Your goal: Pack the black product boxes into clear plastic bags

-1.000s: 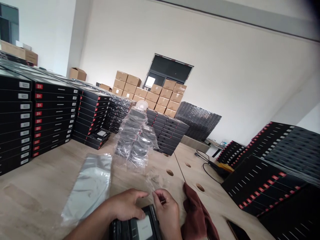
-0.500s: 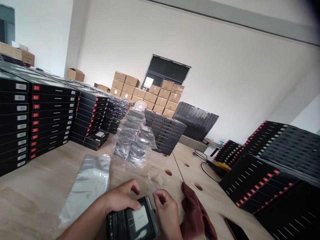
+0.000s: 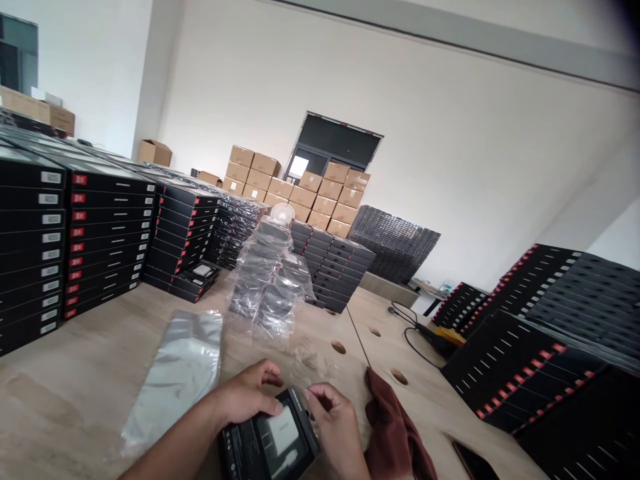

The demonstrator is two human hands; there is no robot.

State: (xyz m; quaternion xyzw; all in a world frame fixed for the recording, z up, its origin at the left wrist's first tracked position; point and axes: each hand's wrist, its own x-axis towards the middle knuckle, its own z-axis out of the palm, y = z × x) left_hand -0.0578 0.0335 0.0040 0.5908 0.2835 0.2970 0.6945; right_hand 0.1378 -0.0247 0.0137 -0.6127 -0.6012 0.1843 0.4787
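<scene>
Both my hands are low in the head view, over a light wooden table [image 3: 75,373]. My left hand [image 3: 245,395] grips the left side of a black box with a pale window [image 3: 270,433], its thumb on the box's upper edge. My right hand [image 3: 334,421] pinches the box's right corner. A flat silver bag [image 3: 175,380] lies left of my left hand. A crumpled clear plastic film [image 3: 313,357] lies just beyond the box. A brown cloth [image 3: 397,433] lies right of my right hand, and a dark phone [image 3: 473,463] lies at the bottom edge.
A heap of black boxes in clear bags [image 3: 267,280] stands ahead. Tall stacks of black boxes [image 3: 105,233] [image 3: 525,360] line both sides. A cable with a yellow tool [image 3: 440,337] lies at right, near round table holes [image 3: 339,347]. Cardboard cartons [image 3: 290,187] stand at the back.
The black box has risen from the bottom edge and turned, with its window now tilted toward me. My left fingers have curled over its edge, and my right hand has closed on its corner.
</scene>
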